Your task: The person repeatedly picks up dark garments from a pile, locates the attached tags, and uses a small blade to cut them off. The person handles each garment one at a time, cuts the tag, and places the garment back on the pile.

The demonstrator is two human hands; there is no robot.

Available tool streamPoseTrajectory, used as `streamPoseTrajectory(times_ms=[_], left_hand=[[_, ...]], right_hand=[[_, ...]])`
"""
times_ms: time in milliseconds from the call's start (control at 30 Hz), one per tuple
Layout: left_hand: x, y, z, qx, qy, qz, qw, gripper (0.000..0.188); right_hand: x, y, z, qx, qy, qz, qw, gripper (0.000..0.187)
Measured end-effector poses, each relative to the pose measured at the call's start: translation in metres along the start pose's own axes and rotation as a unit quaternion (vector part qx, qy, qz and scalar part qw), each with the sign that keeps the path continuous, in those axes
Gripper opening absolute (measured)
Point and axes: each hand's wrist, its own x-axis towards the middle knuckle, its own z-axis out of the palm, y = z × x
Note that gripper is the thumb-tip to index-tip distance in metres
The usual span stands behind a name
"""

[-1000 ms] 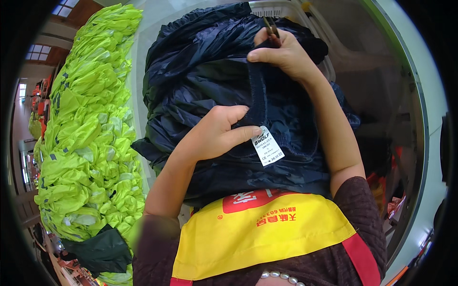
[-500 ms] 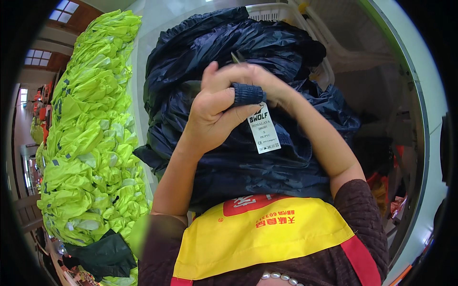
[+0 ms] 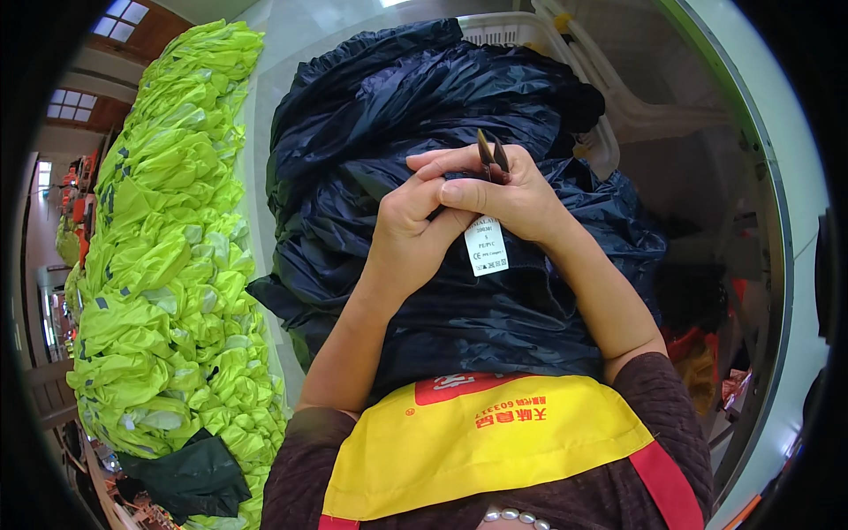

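My left hand [image 3: 411,230] is closed at the navy garment [image 3: 380,115], its thumb and fingers pinching beside my right hand. What it grips is mostly covered by the fingers. A white printed label [image 3: 487,249] hangs just below the two hands. In my right hand [image 3: 517,196] is a pair of thread snips [image 3: 492,157], the blades poking up past the fingers, slightly parted. The right thumb stretches across to touch the left fingers. Shiny, crumpled navy fabric spreads beneath both hands.
At the left lies a long heap of fluorescent yellow garments [image 3: 168,256], with a dark folded piece [image 3: 194,477] at its near end. White plastic crates [image 3: 601,132] stand behind the navy fabric. A pale table edge [image 3: 768,141] curves along the right.
My right hand has come down and right from above the left one, and the snips show more plainly. The ribbed navy cuff and the label's top are now covered by my hands.
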Motion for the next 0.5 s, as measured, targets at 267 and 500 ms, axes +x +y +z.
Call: streamPoseTrajectory(times_ms=[267,500], left_hand=[[-0.002,-0.005,0.007,0.031,0.017,-0.016,0.999,0.018],[-0.004,-0.003,0.007,-0.012,0.019,-0.043,0.999,0.013]], right_hand=[[-0.01,0.015,0.01,-0.019,0.13,-0.081,0.988,0.016],[-0.016,-0.012,-0.014,-0.169,0.177,-0.121,0.962,0.021]])
